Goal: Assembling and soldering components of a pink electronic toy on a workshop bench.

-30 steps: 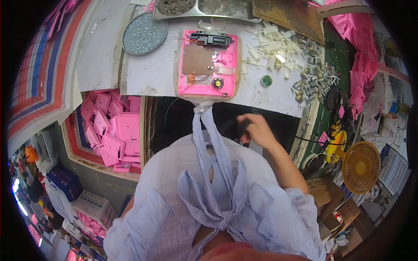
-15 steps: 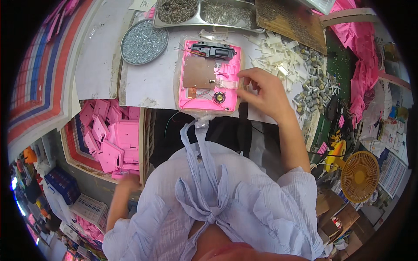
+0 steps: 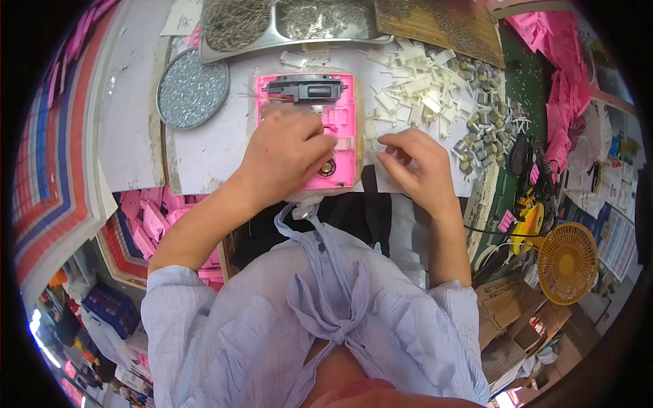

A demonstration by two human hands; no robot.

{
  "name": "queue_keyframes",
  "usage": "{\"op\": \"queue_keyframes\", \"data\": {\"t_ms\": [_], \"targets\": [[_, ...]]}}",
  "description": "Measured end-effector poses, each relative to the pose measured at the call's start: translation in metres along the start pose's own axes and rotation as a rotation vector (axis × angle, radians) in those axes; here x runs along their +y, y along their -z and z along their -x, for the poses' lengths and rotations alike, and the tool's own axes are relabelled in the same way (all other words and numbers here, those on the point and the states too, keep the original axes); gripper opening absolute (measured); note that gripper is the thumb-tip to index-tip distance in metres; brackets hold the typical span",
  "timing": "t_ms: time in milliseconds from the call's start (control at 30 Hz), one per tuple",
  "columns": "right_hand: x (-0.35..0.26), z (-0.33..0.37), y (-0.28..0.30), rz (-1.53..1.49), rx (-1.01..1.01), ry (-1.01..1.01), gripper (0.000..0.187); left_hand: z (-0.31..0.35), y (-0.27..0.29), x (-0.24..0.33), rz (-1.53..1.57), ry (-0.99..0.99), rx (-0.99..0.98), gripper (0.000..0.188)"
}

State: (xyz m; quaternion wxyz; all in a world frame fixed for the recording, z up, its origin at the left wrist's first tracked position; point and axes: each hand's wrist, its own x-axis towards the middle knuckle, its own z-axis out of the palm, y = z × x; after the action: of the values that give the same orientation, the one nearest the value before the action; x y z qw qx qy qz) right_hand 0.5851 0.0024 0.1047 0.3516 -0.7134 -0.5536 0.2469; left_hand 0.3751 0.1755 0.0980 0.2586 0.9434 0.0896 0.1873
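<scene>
A shallow pink plastic housing [image 3: 347,111] lies on the worktable in front of me. A black mechanism [image 3: 309,89] with wires spans its far end, and a small round black part [image 3: 328,168] sits near its near edge. My left hand [image 3: 289,146] reaches over the housing's left half with fingers bent and closed. It covers the middle, and whatever is between its fingertips is hidden. Just right of the housing, my right hand [image 3: 418,163] hovers with thumb and forefinger apart, nothing visible between them. White plastic pieces [image 3: 418,85] are heaped beyond it.
A round dish of small silvery parts [image 3: 192,88] stands at far left. Behind is a metal tray [image 3: 275,37] of small metal parts. Small metal cylinders [image 3: 483,136] are piled at right, near a yellow fan [image 3: 566,262]. Pink housings [image 3: 146,224] fill a bin at lower left.
My left hand has come up from beside the bin onto the housing and now hides the brown board. My right hand has drawn slightly away from the housing's right edge. The view has shifted.
</scene>
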Motion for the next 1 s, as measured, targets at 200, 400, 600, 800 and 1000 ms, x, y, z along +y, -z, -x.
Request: {"op": "queue_keyframes", "data": {"t_ms": [200, 400, 600, 800, 1000], "targets": [[0.026, -0.016, 0.022, 0.401, 0.211, 0.03, 0.014, 0.003, -0.007, -0.004, 0.149, 0.149, 0.116, 0.014], [0.019, -0.028, 0.044, 0.353, 0.186, -0.059, 0.01, 0.018, 0.008, 0.01, 0.36, 0.41, 0.282, 0.008], [0.026, 0.02, 0.06, 0.316, 0.025, -0.218, 0.015, 0.058, 0.011, 0.01, 0.316, 0.42, 0.443, 0.01], [0.011, 0.035, 0.031, 0.087, 0.145, -0.151, 0.01, 0.064, 0.022, 0.016, 0.237, 0.427, 0.308, 0.01], [0.052, 0.014, 0.07, 0.335, 0.359, -0.194, 0.012, 0.053, 0.011, 0.035, 0.277, 0.32, 0.28, 0.013]]}}
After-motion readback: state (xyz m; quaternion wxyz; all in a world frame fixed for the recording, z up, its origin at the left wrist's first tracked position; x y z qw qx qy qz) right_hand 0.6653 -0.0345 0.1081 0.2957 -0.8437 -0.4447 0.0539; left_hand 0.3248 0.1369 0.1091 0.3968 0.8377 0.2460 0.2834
